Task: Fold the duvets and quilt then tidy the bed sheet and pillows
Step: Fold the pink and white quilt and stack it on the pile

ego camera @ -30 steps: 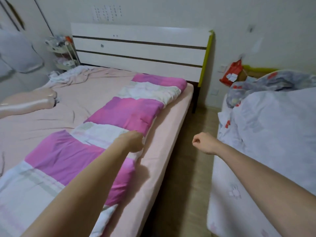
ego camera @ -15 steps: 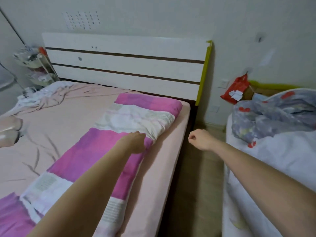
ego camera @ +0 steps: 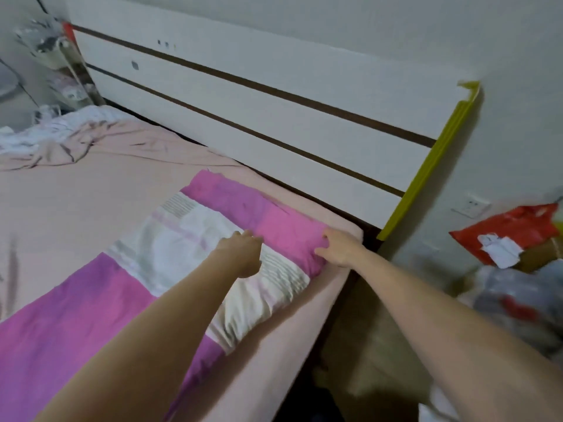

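Pink bed sheet (ego camera: 91, 190): covers the bed, creased and bunched toward the far left corner near the headboard (ego camera: 274, 117).
Duvet (ego camera: 146, 269): pink, purple and white blocks, already folded into a long strip along the bed's right edge, its end just short of the headboard.
Room: pale wall, a cluttered rack (ego camera: 58, 68) at far left, a red bag (ego camera: 508, 233) and heaped bedding at right.
Right hand (ego camera: 339, 249): fingers pinch the strip's near corner at the pink end.
Left hand (ego camera: 242, 252): rests on the white block, fingers loosely extended, grasping nothing.
Step in hand: judged, taking the headboard end to fold the strip back on itself.
Doing it well: grip both corners evenly, lift together, keep the edges aligned, avoid dragging the sheet.
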A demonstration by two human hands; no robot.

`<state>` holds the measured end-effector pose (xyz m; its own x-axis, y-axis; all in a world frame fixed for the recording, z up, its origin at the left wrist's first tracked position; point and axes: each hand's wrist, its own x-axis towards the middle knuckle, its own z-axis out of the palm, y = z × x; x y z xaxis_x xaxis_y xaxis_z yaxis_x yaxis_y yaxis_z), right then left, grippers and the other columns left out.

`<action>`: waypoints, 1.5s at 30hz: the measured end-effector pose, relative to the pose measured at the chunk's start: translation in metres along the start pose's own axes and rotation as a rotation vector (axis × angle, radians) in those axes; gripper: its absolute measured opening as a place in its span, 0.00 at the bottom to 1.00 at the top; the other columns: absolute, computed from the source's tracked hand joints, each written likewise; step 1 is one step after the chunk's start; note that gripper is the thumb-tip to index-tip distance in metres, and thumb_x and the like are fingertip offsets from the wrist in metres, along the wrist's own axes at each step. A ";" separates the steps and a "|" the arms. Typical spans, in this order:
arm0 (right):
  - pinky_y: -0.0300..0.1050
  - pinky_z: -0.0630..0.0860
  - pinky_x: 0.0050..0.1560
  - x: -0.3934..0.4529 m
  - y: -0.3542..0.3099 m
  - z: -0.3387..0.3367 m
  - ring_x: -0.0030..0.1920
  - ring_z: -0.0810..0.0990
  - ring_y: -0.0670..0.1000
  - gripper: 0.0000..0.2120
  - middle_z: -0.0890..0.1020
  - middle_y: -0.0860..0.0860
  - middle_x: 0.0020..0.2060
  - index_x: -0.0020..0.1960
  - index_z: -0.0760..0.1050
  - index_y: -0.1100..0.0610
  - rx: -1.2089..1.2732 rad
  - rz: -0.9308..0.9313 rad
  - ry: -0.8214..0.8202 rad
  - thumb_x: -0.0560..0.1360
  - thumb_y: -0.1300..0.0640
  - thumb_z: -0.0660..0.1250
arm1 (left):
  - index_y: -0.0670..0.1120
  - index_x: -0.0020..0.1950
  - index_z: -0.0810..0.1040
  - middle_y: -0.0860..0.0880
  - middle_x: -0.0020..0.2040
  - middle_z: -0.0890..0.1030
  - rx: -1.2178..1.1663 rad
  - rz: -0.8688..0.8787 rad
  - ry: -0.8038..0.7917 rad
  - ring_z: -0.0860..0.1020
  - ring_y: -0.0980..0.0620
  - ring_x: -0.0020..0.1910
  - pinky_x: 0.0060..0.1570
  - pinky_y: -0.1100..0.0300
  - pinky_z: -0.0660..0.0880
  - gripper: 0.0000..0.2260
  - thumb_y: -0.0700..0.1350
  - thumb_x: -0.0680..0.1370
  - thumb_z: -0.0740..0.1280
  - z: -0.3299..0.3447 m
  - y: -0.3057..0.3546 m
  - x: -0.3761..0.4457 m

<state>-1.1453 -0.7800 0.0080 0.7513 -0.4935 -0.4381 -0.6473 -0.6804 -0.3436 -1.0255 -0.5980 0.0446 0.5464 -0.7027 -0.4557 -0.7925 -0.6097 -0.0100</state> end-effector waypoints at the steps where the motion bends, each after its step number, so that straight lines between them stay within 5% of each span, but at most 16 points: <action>1: 0.49 0.67 0.66 0.024 0.008 -0.007 0.68 0.69 0.55 0.28 0.69 0.55 0.70 0.74 0.62 0.58 0.028 0.001 -0.029 0.78 0.50 0.64 | 0.45 0.73 0.62 0.43 0.69 0.66 -0.042 -0.020 -0.010 0.66 0.42 0.68 0.62 0.46 0.69 0.22 0.48 0.81 0.60 -0.003 0.005 0.028; 8: 0.57 0.65 0.69 0.203 0.041 -0.014 0.72 0.63 0.60 0.54 0.61 0.60 0.74 0.78 0.48 0.58 0.036 0.060 -0.246 0.65 0.36 0.73 | 0.43 0.76 0.57 0.40 0.72 0.63 -0.370 -0.157 -0.128 0.64 0.38 0.70 0.69 0.45 0.63 0.26 0.47 0.80 0.61 -0.004 0.017 0.203; 13: 0.58 0.69 0.66 0.303 0.052 0.040 0.69 0.69 0.57 0.73 0.67 0.55 0.71 0.77 0.51 0.54 0.253 0.124 -0.342 0.41 0.27 0.75 | 0.42 0.76 0.56 0.38 0.74 0.59 -0.697 -0.376 -0.162 0.65 0.40 0.71 0.68 0.53 0.63 0.28 0.49 0.80 0.62 0.035 -0.009 0.263; 19: 0.49 0.75 0.61 0.333 0.057 0.066 0.57 0.78 0.48 0.55 0.79 0.44 0.59 0.67 0.72 0.44 0.469 0.131 -0.474 0.42 0.31 0.80 | 0.44 0.77 0.59 0.41 0.73 0.65 -1.057 -0.570 -0.134 0.67 0.42 0.69 0.65 0.51 0.67 0.32 0.59 0.79 0.61 0.044 -0.031 0.305; 23: 0.39 0.72 0.54 0.288 0.001 0.061 0.55 0.75 0.49 0.35 0.75 0.47 0.55 0.65 0.70 0.55 0.349 -0.100 -0.431 0.63 0.46 0.79 | 0.45 0.76 0.60 0.41 0.71 0.68 -1.262 -0.720 -0.101 0.70 0.40 0.68 0.58 0.51 0.72 0.42 0.70 0.71 0.65 0.043 -0.042 0.321; 27: 0.46 0.72 0.58 0.213 -0.062 0.084 0.54 0.78 0.54 0.26 0.78 0.52 0.53 0.61 0.68 0.54 0.025 -0.458 -0.285 0.69 0.44 0.70 | 0.47 0.78 0.39 0.35 0.77 0.46 -0.984 -0.921 -0.033 0.52 0.29 0.74 0.69 0.34 0.58 0.59 0.72 0.63 0.70 0.032 -0.072 0.300; 30: 0.44 0.77 0.37 0.164 -0.091 0.097 0.37 0.82 0.55 0.19 0.81 0.52 0.39 0.50 0.71 0.52 -0.094 -0.550 -0.220 0.62 0.49 0.72 | 0.51 0.76 0.29 0.36 0.76 0.36 -0.778 -0.930 0.004 0.47 0.25 0.72 0.66 0.30 0.58 0.62 0.66 0.64 0.75 0.028 -0.094 0.265; 32: 0.46 0.77 0.35 0.148 -0.099 0.099 0.37 0.82 0.56 0.18 0.81 0.52 0.40 0.52 0.71 0.53 -0.099 -0.544 -0.235 0.64 0.52 0.69 | 0.51 0.75 0.26 0.34 0.76 0.38 -0.793 -0.992 0.018 0.53 0.24 0.71 0.65 0.32 0.63 0.63 0.60 0.65 0.77 0.036 -0.103 0.248; 35: 0.51 0.76 0.49 0.154 -0.092 0.099 0.52 0.80 0.58 0.24 0.80 0.54 0.52 0.64 0.65 0.54 -0.211 -0.569 -0.263 0.71 0.51 0.67 | 0.38 0.76 0.32 0.33 0.73 0.61 -1.067 -1.110 0.083 0.69 0.33 0.66 0.60 0.46 0.70 0.51 0.47 0.73 0.72 0.057 -0.126 0.222; 37: 0.51 0.75 0.52 0.169 -0.084 0.087 0.55 0.78 0.60 0.33 0.79 0.56 0.55 0.68 0.63 0.54 -0.188 -0.548 -0.298 0.67 0.49 0.70 | 0.31 0.74 0.56 0.36 0.65 0.73 -1.087 -1.072 0.102 0.75 0.38 0.61 0.53 0.53 0.73 0.33 0.44 0.75 0.65 0.062 -0.139 0.207; 39: 0.50 0.76 0.52 0.183 -0.083 0.065 0.56 0.78 0.60 0.35 0.79 0.56 0.56 0.67 0.63 0.50 -0.126 -0.523 -0.348 0.63 0.46 0.71 | 0.33 0.64 0.72 0.37 0.59 0.77 -1.122 -1.033 0.160 0.76 0.38 0.57 0.50 0.54 0.73 0.20 0.43 0.76 0.62 0.057 -0.139 0.197; 42: 0.46 0.75 0.54 0.208 -0.082 0.028 0.55 0.79 0.53 0.33 0.80 0.50 0.56 0.64 0.69 0.48 0.028 -0.515 -0.350 0.61 0.43 0.73 | 0.33 0.60 0.74 0.36 0.57 0.78 -1.273 -1.041 0.228 0.76 0.37 0.56 0.54 0.54 0.75 0.16 0.42 0.77 0.60 0.032 -0.118 0.201; 45: 0.31 0.70 0.51 0.238 -0.087 -0.029 0.55 0.76 0.47 0.22 0.78 0.48 0.56 0.64 0.73 0.55 0.192 -0.387 -0.260 0.72 0.54 0.72 | 0.33 0.60 0.74 0.36 0.58 0.78 -1.392 -1.071 0.346 0.77 0.37 0.57 0.57 0.49 0.76 0.16 0.43 0.77 0.61 -0.030 -0.114 0.233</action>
<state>-0.9060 -0.8539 -0.0420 0.8998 -0.0566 -0.4326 -0.3578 -0.6630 -0.6576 -0.8001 -0.7031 -0.0336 0.7893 0.2414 -0.5646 0.5987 -0.5068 0.6203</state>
